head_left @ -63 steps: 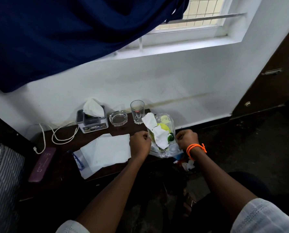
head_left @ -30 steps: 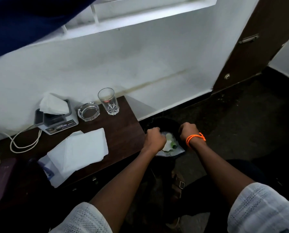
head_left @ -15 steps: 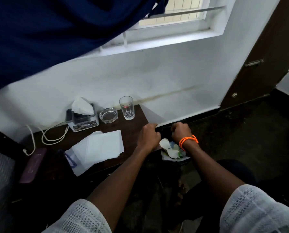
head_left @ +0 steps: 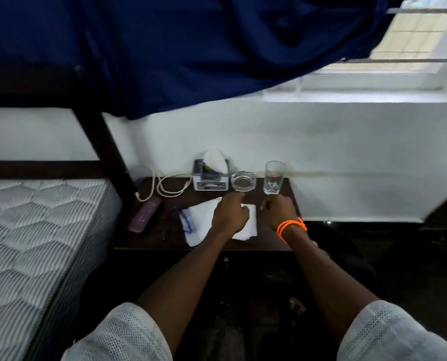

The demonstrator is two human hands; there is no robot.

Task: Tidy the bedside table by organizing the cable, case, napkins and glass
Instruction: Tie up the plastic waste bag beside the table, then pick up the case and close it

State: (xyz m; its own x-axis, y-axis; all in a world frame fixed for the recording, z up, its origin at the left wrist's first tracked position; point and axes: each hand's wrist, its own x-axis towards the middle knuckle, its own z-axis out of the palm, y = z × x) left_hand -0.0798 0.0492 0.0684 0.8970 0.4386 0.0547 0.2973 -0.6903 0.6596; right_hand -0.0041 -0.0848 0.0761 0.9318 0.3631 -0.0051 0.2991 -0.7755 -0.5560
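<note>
The dark bedside table [head_left: 269,239] holds a loosely coiled white cable [head_left: 173,189] at the back left and a purple case [head_left: 145,216] by its left edge. White napkins [head_left: 200,217] lie flat in the middle. An empty clear glass [head_left: 274,178] stands upright at the back right. My left hand [head_left: 230,214] hovers over the napkins with fingers curled, nothing visible in it. My right hand [head_left: 279,212], orange band at the wrist, is curled into a loose fist just in front of the glass, apart from it.
A glass ashtray [head_left: 243,181] and a tissue box [head_left: 210,178] stand along the wall beside the glass. A mattress [head_left: 35,230] and dark bed post [head_left: 105,147] border the table's left. A blue curtain [head_left: 191,48] hangs above. Dark floor lies to the right.
Both hands held a clear bag of rubbish and lowered it beside the table's right end. They have let it go and moved back over the tabletop.
</note>
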